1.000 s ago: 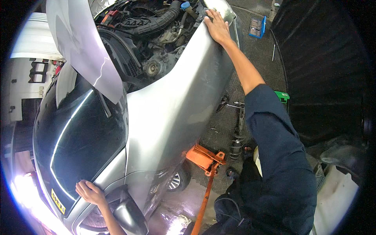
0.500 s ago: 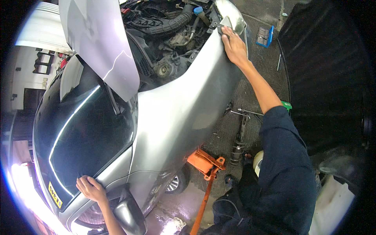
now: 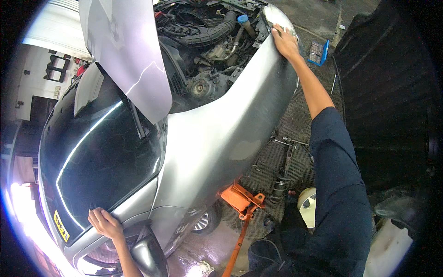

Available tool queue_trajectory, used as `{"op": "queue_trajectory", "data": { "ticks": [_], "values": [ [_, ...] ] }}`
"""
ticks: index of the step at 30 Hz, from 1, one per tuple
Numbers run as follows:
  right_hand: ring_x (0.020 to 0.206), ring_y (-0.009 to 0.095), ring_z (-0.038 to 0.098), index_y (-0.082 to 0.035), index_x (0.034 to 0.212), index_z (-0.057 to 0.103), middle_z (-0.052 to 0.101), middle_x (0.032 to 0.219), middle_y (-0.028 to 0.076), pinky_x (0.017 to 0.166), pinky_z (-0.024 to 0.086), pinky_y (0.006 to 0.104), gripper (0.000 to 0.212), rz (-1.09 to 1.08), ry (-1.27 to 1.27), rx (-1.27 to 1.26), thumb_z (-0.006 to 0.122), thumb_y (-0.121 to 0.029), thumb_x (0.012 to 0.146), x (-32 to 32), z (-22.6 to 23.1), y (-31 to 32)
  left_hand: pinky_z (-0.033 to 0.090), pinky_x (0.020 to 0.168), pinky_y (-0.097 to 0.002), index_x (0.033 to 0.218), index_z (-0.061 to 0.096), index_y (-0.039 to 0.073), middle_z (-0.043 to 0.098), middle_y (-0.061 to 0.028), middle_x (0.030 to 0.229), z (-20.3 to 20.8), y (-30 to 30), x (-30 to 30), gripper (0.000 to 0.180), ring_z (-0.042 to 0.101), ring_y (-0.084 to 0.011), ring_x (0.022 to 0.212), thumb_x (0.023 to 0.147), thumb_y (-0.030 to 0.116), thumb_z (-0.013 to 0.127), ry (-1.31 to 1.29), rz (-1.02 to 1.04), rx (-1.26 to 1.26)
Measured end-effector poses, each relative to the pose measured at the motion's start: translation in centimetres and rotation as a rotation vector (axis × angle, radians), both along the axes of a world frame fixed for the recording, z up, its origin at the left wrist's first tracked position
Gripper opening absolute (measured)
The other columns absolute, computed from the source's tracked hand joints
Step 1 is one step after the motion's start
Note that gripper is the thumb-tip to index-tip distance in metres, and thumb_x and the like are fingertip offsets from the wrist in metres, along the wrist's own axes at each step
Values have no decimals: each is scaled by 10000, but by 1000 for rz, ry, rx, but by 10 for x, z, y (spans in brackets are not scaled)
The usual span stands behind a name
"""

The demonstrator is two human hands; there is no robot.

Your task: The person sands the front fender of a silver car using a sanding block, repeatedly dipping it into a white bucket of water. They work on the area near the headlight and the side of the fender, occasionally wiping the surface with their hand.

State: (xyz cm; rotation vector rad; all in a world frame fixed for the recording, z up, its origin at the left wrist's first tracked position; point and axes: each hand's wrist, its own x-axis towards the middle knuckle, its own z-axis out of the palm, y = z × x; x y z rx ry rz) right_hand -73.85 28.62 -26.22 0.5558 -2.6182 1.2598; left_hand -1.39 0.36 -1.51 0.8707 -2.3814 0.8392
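Note:
My right arm stretches to the front corner of a silver car's fender point(image 3: 203, 134). My right hand point(image 3: 286, 42) lies there by the headlight point(image 3: 278, 16), fingers reaching over the edge and holding nothing. At the lower left, my left hand point(image 3: 106, 223) rests on the windshield pillar point(image 3: 131, 201) with its fingers curled. Something small and dark shows at its fingertips, too small to name. Close to that forearm is the side mirror point(image 3: 150, 253). The raised hood point(image 3: 127, 55) stands over the windshield point(image 3: 104, 161), and the engine bay point(image 3: 203, 64) is exposed.
An orange floor jack point(image 3: 237, 198) stands beside the car, its handle running toward me. A shock absorber strut point(image 3: 281, 177) lies on the dark mat, with a blue tool case point(image 3: 318, 52) farther off. Near my legs is a pale round object point(image 3: 307, 203). A black curtain point(image 3: 387, 87) hangs right.
My right hand has slid slightly farther forward onto the headlight corner, its fingers now more bent. The view has shifted a little, while my left hand stays on the pillar.

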Motion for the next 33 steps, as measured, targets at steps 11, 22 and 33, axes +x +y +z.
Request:
{"op": "queue_trajectory", "data": {
  "ticks": [11,22,33],
  "values": [
    [1526,349,292,-246,1527,488,440,1600,38,1234,192,557,542,177,159,-92,452,-510,1055,120,-16,-11,414,820,-523,950,577,-38,547,-216,957,14,5,11,224,529,-421,917,988,158,475,-30,46,2],
    [1578,372,91,-233,1626,281,268,1689,37,1239,32,615,670,130,7,-263,241,-597,1065,111,-47,-11,440,875,-524,941,611,-33,592,-230,990,17,6,8,228,556,-445,955,980,158,494,-48,42,-12],
    [1577,329,141,-273,1613,315,315,1671,18,1246,40,575,609,265,44,-176,211,-561,1087,179,-57,-2,452,843,-495,934,610,20,598,-177,972,24,8,10,112,560,-392,928,936,124,569,-42,-28,-71]
  ]
}}
